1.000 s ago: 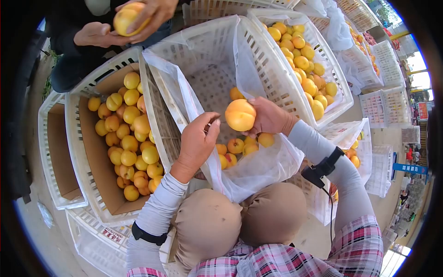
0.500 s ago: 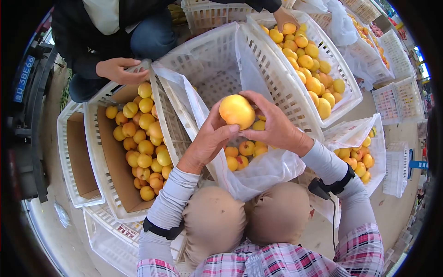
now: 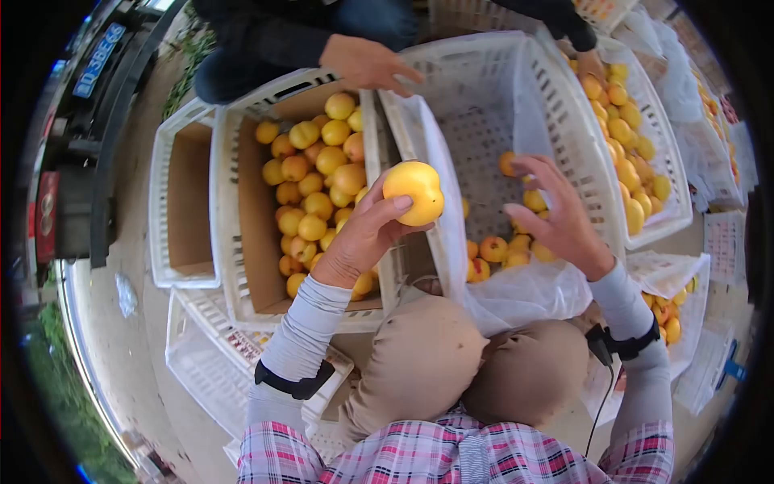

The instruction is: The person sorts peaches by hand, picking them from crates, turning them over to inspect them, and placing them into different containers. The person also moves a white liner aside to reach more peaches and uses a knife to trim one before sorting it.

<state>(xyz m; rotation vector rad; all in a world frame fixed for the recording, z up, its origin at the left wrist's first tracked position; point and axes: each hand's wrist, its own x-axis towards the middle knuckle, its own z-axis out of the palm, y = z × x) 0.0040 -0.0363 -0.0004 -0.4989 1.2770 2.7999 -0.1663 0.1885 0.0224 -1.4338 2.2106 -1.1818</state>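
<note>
My left hand [image 3: 364, 234] grips a large yellow peach [image 3: 414, 194], lifted between me and the crates, with a small dark spot on its right side. Above the lined crate [image 3: 476, 60], my right hand [image 3: 558, 211] is open, its thumb and fingers apart. Just beyond those fingertips shows a smaller orange peach [image 3: 507, 164]. Several more peaches [image 3: 493, 248] lie in the near end of that crate, partly under my right hand. The crate's translucent plastic liner [image 3: 528, 294] hangs over its near edge.
On the left stands a cardboard-lined crate of peaches [image 3: 310, 173]. A person's hand [image 3: 367, 63] hovers over the crate edges; their other hand [image 3: 592, 63] reaches into the right-hand crate [image 3: 673, 206]. My knees [image 3: 419, 347] are close to the lined crate. A truck [image 3: 113, 121] stands far left.
My right hand has left the large peach and moved right, opening over the lined crate. My left hand keeps the peach. The view has turned left.
</note>
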